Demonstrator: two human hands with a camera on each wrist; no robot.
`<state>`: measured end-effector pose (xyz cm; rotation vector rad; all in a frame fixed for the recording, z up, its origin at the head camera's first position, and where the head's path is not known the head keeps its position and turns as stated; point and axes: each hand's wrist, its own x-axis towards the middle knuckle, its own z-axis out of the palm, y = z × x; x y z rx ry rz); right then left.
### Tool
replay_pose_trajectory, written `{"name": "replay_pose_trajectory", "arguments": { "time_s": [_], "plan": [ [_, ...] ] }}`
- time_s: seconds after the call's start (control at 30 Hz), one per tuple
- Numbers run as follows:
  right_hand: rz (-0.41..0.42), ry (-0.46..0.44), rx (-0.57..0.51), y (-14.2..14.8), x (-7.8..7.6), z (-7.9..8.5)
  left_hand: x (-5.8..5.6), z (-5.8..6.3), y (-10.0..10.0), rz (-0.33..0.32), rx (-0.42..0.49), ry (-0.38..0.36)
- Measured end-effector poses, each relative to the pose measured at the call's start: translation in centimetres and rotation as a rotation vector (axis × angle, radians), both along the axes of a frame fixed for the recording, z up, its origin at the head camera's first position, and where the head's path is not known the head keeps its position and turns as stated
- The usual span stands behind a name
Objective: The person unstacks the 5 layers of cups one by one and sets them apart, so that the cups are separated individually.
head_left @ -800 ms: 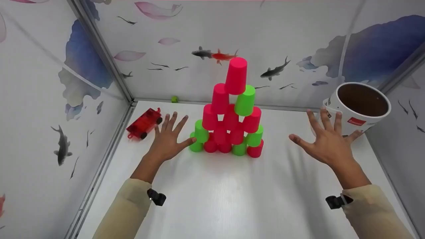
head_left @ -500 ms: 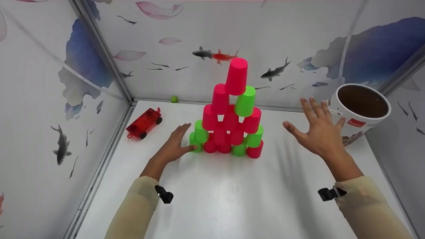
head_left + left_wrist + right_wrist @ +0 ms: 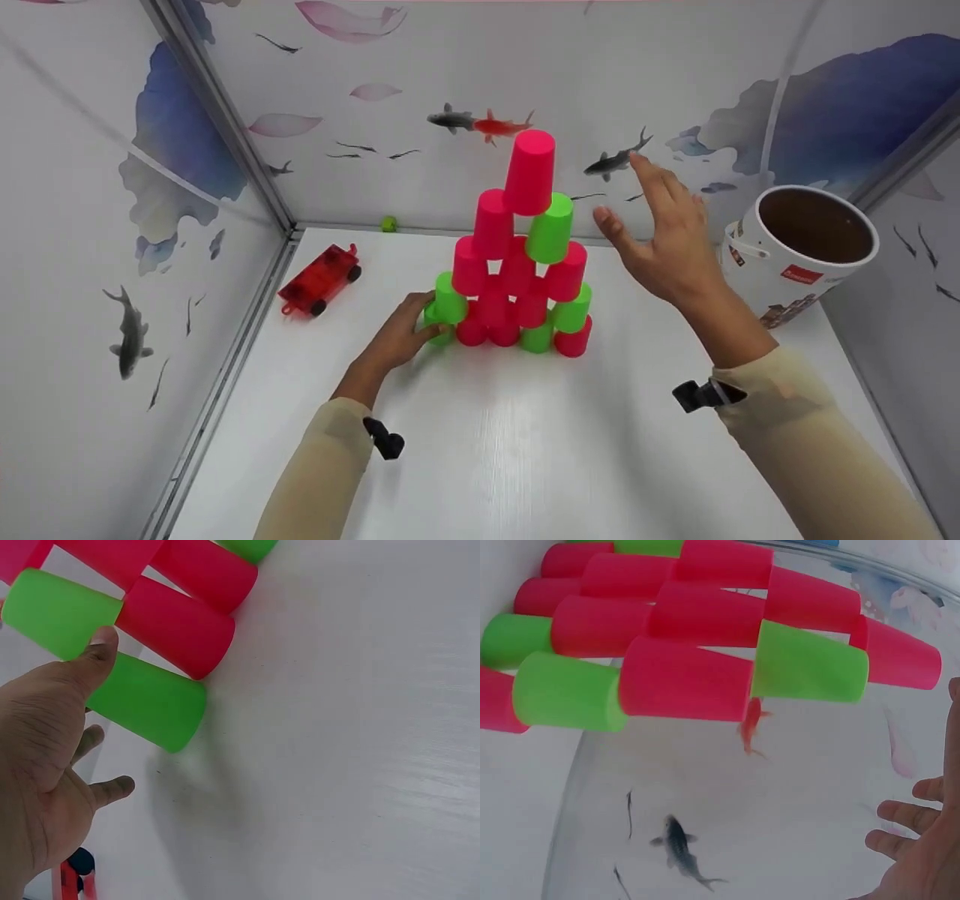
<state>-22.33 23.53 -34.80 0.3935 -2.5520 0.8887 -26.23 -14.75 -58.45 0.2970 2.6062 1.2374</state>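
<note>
A pyramid of upside-down red and green plastic cups stands mid-table, topped by a single red cup [image 3: 530, 172]. My left hand [image 3: 395, 335] is at the pyramid's lower left corner, its thumb in front of the bottom green cup [image 3: 150, 702] and overlapping the second-row green cup [image 3: 60, 609] in the left wrist view. Its ring and little fingers are spread apart from the cups; the index finger is mostly hidden. To the right of the upper tiers my right hand [image 3: 667, 232] is raised with fingers extended, nearest the top red cup and the third-tier green cup [image 3: 808, 662].
A red toy car [image 3: 321, 280] lies at the back left of the white table [image 3: 487, 450]. A large white paper bucket [image 3: 795, 289] with a dark inside stands at the back right. A small green object [image 3: 388, 223] sits by the back wall. Printed walls enclose the table.
My left hand has moved right to the lower left cups. My right hand has moved left and up from in front of the bucket towards the pyramid's top. The cups have stayed put.
</note>
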Motion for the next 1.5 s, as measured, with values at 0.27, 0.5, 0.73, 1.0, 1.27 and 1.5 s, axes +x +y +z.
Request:
{"name": "replay_pose_trajectory", "arguments": {
  "time_s": [0.27, 0.5, 0.73, 1.0, 1.27, 1.5],
  "plan": [
    [0.083, 0.013, -0.051, -3.2, -1.6, 1.3, -0.1, -0.2, 0.3, 0.029, 0.011, 0.006],
    [0.113, -0.021, -0.103, -5.0, -2.6, 1.8, 0.3, -0.7, 0.4, 0.071, 0.027, -0.038],
    [0.152, -0.102, -0.155, -6.7, -4.0, 2.3, 0.5, -1.9, 0.5, 0.095, 0.023, 0.002],
    [0.185, -0.135, -0.204, -7.9, -4.5, 2.2, 0.5, -2.5, 0.6, 0.082, 0.051, 0.057],
    [0.203, -0.091, -0.233, -7.4, -4.6, 1.6, 0.3, -2.9, 0.9, 0.094, 0.003, 0.073],
    [0.203, -0.002, -0.245, -6.0, -4.1, 2.0, 0.3, -3.3, 0.8, 0.103, 0.001, 0.061]
  ]
}}
